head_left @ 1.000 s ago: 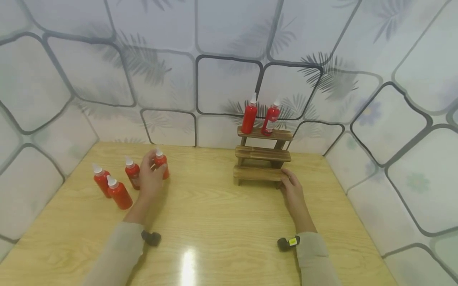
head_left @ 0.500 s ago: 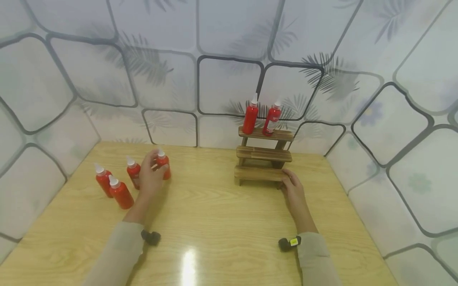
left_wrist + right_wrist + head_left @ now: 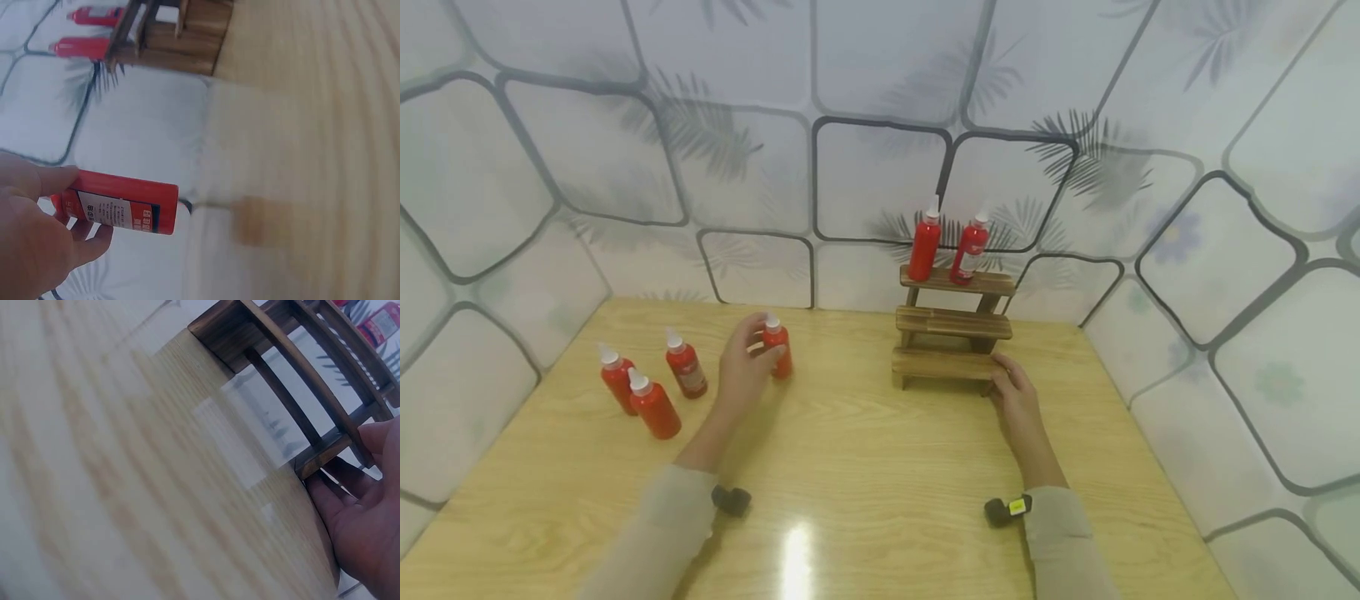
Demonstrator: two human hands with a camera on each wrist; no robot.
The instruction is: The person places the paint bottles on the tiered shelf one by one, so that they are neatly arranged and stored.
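My left hand (image 3: 743, 371) grips a red squeeze bottle (image 3: 780, 350) with a white pointed nozzle, its fingers and thumb round the upper body. In the left wrist view the labelled bottle (image 3: 125, 203) has its base clear of the table, a shadow lying below. Toward the right stands a three-step wooden display rack (image 3: 943, 363). The right hand (image 3: 1018, 398) holds the right end of its lowest step; in the right wrist view the thumb is at the step (image 3: 306, 362) and the fingers are by the leg. Two red bottles (image 3: 923, 250) stand upright on the top step.
Three more red bottles stand at the left: a rear one (image 3: 687, 371), a front one (image 3: 656, 410) and a leftmost one (image 3: 617, 382). All rest on a light wooden table (image 3: 865, 483). Patterned walls (image 3: 752, 167) close off the back and sides.
My left hand has moved to the right with its bottle, away from the other bottles, uncovering the label of the rear one. The right hand and the rack have stayed put.
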